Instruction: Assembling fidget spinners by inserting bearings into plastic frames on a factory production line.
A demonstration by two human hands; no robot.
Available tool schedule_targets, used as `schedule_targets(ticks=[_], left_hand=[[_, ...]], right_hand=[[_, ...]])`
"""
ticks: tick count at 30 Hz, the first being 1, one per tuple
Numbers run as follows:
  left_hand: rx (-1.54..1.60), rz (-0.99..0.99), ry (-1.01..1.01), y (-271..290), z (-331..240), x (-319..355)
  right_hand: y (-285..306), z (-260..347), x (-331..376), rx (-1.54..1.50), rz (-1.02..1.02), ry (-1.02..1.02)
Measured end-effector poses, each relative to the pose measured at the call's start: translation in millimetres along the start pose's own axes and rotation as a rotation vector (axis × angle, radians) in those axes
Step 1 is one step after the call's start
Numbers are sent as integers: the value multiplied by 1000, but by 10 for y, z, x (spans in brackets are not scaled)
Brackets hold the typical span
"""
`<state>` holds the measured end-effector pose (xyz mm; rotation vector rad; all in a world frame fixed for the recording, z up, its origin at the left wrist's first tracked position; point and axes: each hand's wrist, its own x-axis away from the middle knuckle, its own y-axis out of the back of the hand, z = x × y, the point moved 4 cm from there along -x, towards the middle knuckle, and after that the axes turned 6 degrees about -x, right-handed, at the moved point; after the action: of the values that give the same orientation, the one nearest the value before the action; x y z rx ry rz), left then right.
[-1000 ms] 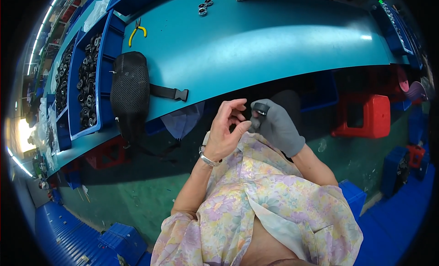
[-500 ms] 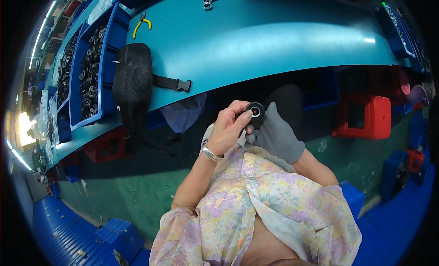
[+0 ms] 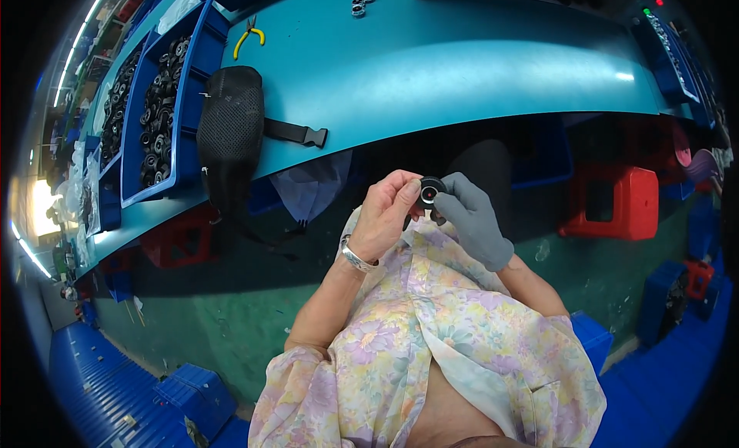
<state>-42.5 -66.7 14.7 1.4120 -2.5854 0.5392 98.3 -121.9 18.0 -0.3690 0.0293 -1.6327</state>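
Over my lap, just in front of the bench edge, I hold a small black wheel (image 3: 436, 183) with a pale metal ring at its centre. My bare left hand (image 3: 388, 209), with a silver bracelet at the wrist, pinches the wheel's left side between thumb and fingers. On the other side my right hand (image 3: 475, 223), in a grey glove, closes on the wheel with bent fingers at its rim. The wheel's ring side faces up toward me. Its underside is hidden by the fingers.
On the blue-green bench (image 3: 431, 63) lie a black mesh pouch (image 3: 232, 125) with a buckled strap, yellow-handled pliers (image 3: 250, 38) and several small metal-centred parts (image 3: 359, 5). A blue bin (image 3: 132, 159) of black wheels stands left. A red stool (image 3: 643, 202) is at right.
My right hand has gone from lying nearly straight along the wheel to bent fingers gripping its rim. The wheel has tilted slightly. My left hand keeps its pinch.
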Motion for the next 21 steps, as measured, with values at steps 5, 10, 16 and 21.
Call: schedule_targets(ticks=[5,10,16,21], left_hand=[[-116,-12,54,82,87,61],[-67,-21,22,24,206,117],[-418,-273,-313,423,-629,474],[-1501,-1154,-959,1430,-2144,926]], right_hand=[[-72,-10,-19,1,53,-49],[-101,-69,31,-3,66,-90],[-180,-147,36,41,234,-62],[-126,-228,-35,48,220,-61]])
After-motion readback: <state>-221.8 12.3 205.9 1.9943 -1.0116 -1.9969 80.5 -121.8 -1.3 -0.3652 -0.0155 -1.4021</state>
